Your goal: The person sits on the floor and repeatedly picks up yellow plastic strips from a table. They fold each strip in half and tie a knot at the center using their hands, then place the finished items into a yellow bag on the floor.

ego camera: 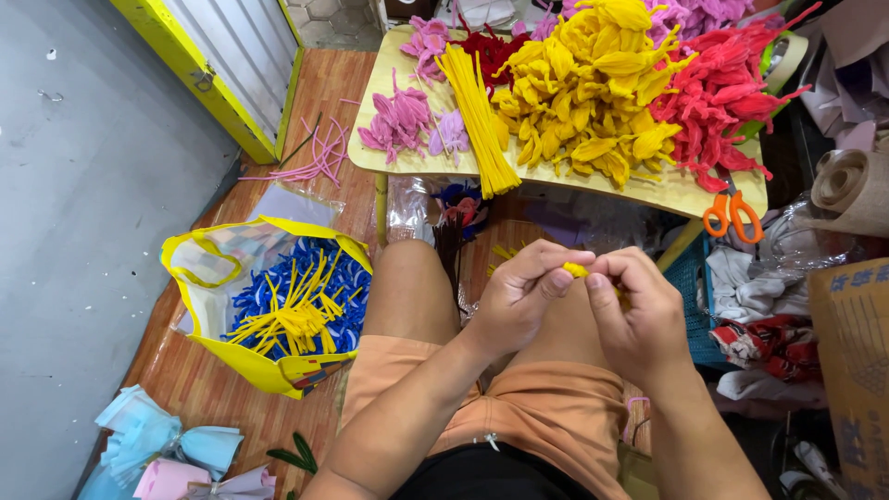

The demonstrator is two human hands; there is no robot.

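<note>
Both hands meet over the lap, each grip pressed onto one small yellow piece (pixel 576 269), prob. a bent fuzzy stem. Left hand (pixel 520 296) pinches it w/ thumb and forefinger from the left; right hand (pixel 639 310) closes on the other end, fingers curled over so most of the piece is hidden. Only a short bit shows between the fingertips.

To do this well, I'd judge: keep both pinches close to the bend so the wire folds where wanted, not further along; twist w/ fingertips, wrists quiet; hold it low over the knees (pixel 417 287) so a slip lands on the lap, not the floor.

Outward: tabletop (pixel 412 165) sits just ahead of the knees, its near edge close above the hands. It's loaded w/ yellow flowers (pixel 593 83), red flowers (pixel 732 102), pink flowers (pixel 400 120) and a bundle of yellow stems (pixel 480 120) that overhangs the near edge — easy to knock on a reach. Orange scissors (pixel 732 215) lie at the right front corner, partly over the edge.

Left of the legs, an open yellow bag (pixel 269 370) holds blue and yellow stems, within a short reach. Loose pink stems (pixel 315 157) lie on the floor (pixel 204 380) beyond. Right side is crowded: cloth pile (pixel 759 306), cardboard box (pixel 847 352), paper roll (pixel 852 185). Free room is mostly left and straight up; little to the right.
</note>
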